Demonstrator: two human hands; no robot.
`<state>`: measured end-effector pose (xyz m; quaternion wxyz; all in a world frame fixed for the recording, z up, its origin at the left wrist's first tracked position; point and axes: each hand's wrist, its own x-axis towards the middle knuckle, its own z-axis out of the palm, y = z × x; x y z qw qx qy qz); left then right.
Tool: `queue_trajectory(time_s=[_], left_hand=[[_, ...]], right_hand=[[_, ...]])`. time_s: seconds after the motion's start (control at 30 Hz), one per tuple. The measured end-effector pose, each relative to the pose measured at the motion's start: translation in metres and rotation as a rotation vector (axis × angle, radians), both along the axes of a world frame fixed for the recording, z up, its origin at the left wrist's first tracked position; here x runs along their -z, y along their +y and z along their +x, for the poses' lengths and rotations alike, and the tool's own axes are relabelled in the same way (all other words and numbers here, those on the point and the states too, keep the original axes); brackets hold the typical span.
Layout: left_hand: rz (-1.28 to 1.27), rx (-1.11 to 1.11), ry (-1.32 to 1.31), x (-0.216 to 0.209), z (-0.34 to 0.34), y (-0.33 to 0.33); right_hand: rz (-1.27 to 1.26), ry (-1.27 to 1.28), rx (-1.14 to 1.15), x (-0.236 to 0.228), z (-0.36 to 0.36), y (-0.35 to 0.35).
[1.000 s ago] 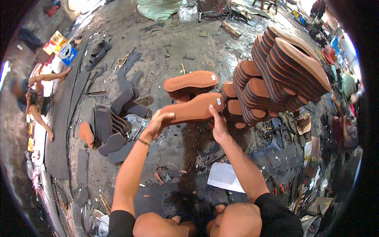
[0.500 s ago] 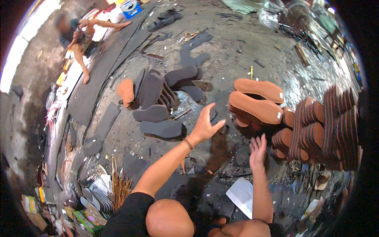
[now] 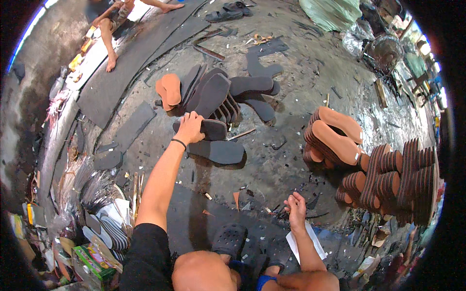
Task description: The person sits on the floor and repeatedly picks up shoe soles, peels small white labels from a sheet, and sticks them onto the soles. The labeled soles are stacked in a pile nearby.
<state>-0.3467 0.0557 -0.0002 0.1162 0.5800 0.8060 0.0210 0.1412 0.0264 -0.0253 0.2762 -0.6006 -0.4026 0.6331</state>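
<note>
My left hand reaches out to the pile of dark grey shoe soles and closes over the edge of one flat dark grey sole. Another dark sole lies just in front of it. A tan sole leans at the left end of that pile. My right hand hovers low over the concrete floor with fingers spread and nothing in it, beside a white paper sheet. Stacks of brown-topped soles stand to the right, away from both hands.
More ribbed sole stacks crowd the right edge. Long dark rubber sheets lie at the upper left, where another person sits. Scraps and sole offcuts pile at the lower left. A black clog is on my foot.
My left hand has stretched forward onto the dark grey soles. My right hand has drawn back from the brown-topped stacks toward the white paper. The view has swung left.
</note>
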Motion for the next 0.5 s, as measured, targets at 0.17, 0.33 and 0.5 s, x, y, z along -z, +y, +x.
queue_trajectory(time_s=[0.17, 0.33, 0.5], left_hand=[[0.064, 0.071, -0.067, 0.012, -0.019, -0.013], [0.303, 0.147, -0.482, -0.039, 0.023, -0.009], [-0.026, 0.269, -0.271, 0.014, 0.049, -0.029]], right_hand=[[0.000, 0.000, -0.032, -0.003, -0.010, -0.012], [0.014, -0.087, -0.004, -0.002, 0.011, -0.028], [0.012, -0.114, -0.115, -0.006, -0.003, -0.030]])
